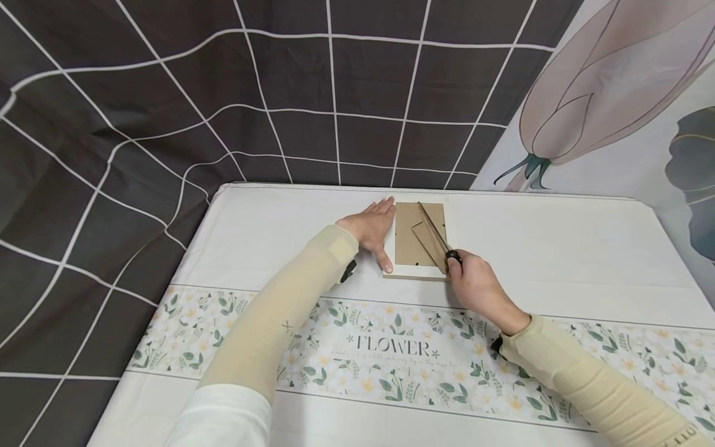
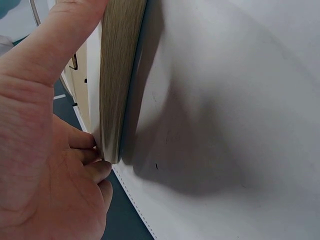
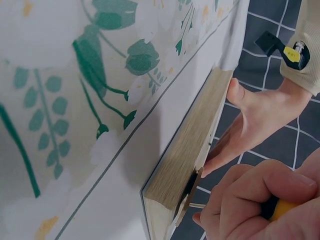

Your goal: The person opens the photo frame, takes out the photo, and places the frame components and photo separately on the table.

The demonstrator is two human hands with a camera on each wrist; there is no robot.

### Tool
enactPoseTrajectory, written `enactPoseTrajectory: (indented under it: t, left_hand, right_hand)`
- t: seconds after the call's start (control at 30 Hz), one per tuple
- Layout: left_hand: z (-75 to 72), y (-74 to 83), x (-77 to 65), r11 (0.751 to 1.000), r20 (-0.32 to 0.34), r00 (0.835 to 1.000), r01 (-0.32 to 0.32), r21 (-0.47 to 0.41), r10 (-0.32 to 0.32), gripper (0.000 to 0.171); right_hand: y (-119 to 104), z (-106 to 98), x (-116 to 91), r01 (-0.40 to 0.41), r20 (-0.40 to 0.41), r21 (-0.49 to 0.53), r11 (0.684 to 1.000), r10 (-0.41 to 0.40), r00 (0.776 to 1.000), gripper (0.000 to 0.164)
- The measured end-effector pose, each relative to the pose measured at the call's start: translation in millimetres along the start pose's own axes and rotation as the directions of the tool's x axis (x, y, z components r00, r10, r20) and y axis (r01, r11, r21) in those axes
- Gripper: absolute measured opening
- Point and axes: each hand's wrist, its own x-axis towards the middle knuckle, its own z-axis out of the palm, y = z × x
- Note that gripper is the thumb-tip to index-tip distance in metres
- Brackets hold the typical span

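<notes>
The frame [image 1: 416, 271] lies back-up on the white cloth [image 1: 279, 242], just right of the left hand's fingers and to the far left of the right hand's. I see the left hand [image 1: 371, 228] spread along its left side, thumb at the near-left corner and fingertips by the far-left one, fingers nearly straight, touching that edge without wrapping round it. The right hand [image 1: 480, 282] is curled into a fist round the screwdriver [image 1: 434, 226], a bit of yellow handle [image 3: 285, 209] peeping between its fingers. What matters, I'd judge, is the slant: from the right fingers the shaft runs away and leftward over the brown backing [image 1: 404, 248], its tip close to the far edge — nearer the left fingertips than the right fist. Whether that tip touches the board, I cannot tell. The frame's longer way seems to run straight out from the person, so the shaft crosses it at an angle. The stand leg [image 1: 431, 248] slants likewise, its near end just beside the right fingers. A small dark tab [image 1: 417, 264] sits at the backing's near edge, between left thumb and right fist — the left hand is touching the frame, while any contact by the right is hidden.
</notes>
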Motion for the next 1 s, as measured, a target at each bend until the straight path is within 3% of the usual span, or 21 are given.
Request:
enactPoseTrajectory:
  t: [1.0]
  left_hand:
    - [-6.9,5.5,-3.0,0.999,0.033,0.999,0.018,0.037,-0.019,0.151]
  right_hand:
    - [-3,-12,4,-0.024,0.046,0.080,0.997,0.020,0.999,0.033]
